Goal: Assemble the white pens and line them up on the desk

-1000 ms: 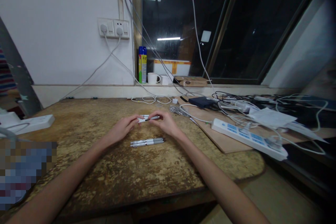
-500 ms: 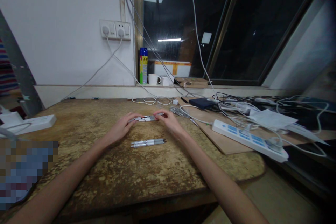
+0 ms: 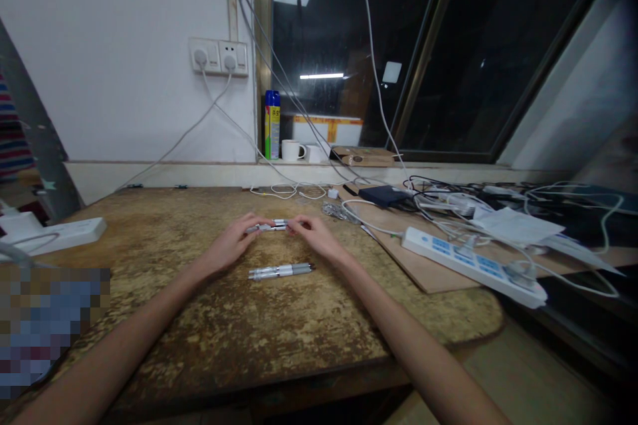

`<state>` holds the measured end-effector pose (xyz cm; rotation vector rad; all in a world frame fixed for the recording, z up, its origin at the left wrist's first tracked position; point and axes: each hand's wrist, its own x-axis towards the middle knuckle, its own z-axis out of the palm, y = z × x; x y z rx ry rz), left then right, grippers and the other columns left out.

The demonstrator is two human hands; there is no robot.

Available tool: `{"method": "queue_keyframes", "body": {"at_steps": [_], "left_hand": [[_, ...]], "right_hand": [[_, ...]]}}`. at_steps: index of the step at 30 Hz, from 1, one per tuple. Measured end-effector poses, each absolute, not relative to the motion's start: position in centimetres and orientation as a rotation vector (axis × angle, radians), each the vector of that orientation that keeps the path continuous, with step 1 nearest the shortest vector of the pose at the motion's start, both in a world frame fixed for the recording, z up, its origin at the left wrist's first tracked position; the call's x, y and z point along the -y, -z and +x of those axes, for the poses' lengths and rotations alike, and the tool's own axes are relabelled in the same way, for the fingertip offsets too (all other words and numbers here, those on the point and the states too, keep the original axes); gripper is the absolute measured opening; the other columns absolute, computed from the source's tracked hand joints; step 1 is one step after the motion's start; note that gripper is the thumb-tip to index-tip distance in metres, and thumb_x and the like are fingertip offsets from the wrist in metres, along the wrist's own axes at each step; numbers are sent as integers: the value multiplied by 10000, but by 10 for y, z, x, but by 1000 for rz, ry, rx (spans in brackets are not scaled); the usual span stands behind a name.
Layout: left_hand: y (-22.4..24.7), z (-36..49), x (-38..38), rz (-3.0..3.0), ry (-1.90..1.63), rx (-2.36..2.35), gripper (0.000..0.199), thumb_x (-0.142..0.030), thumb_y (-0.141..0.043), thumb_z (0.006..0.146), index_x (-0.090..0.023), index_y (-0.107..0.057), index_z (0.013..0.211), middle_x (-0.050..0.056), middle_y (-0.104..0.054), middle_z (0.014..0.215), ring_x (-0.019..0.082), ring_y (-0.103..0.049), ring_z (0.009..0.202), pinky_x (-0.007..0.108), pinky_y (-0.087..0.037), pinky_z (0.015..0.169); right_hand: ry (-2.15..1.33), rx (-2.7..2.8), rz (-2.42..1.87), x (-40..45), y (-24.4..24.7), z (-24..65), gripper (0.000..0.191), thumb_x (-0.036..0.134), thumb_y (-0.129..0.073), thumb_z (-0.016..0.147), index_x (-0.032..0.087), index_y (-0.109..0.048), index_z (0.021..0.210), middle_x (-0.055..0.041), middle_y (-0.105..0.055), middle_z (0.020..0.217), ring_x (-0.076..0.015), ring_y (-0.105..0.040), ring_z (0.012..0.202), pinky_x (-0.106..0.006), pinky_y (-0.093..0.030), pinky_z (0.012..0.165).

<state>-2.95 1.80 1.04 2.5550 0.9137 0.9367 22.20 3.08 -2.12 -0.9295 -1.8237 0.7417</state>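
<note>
Several slim pens (image 3: pixel 275 226) lie crosswise between my two hands on the worn wooden table (image 3: pixel 224 332). My left hand (image 3: pixel 238 237) is closed round their left end, thumb and fingers pinching. At the other end, my right hand (image 3: pixel 313 237) grips them with its fingertips, hiding the tips. How many pens are in the grip I cannot tell. Closer to me, a second group of grey and clear pens (image 3: pixel 282 271) rests side by side, touched by neither hand.
A white power strip (image 3: pixel 473 265) sits on a brown board (image 3: pixel 399 255) at the right, among tangled cables. Another strip (image 3: pixel 80 237) is at the left edge, above a blurred-out item (image 3: pixel 44 325). A crumpled clear plastic bag (image 3: pixel 339 211) lies beyond my right hand.
My right hand has slid slightly left along the pens, covering more of their right end. My left hand and the nearer pens stay in place.
</note>
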Motion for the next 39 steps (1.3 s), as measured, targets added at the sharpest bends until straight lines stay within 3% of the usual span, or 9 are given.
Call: {"method": "queue_keyframes", "body": {"at_steps": [8,14,28,39], "left_hand": [[-10,-37,-26,2513,-1029,-1023,331,-306,-447,996,-244,-632,1263,70,-650,1298,251,-579,1217,435,-422,1080],[-7,-42,-30,2515,-1031,-1159,341,-351,-453,985,-191,-670,1195,102,-682,1198,270,-615,1145,447,-440,1057],[-2,-50,-37,2534,-995,-1227,385,-413,-438,991,-201,-682,1201,104,-682,1168,278,-610,1113,450,-447,1033],[-1,-49,-38,2540,-979,-1178,399,-428,-435,997,-207,-692,1208,108,-691,1173,280,-618,1117,452,-449,1034]], "right_hand": [[-665,1676,-933,-37,20,228,280,429,-616,882,174,-727,855,-39,-726,847,-181,-636,810,-281,-464,786],[-612,1543,-979,-45,25,232,266,415,-687,815,175,-729,921,-77,-746,935,-200,-670,823,-315,-520,794],[-590,1515,-981,-53,32,238,287,410,-697,821,169,-746,969,-101,-756,1020,-214,-697,863,-343,-546,843],[-634,1528,-1017,-40,21,236,391,502,-583,884,152,-750,831,-77,-749,825,-208,-673,794,-310,-506,790]]}}
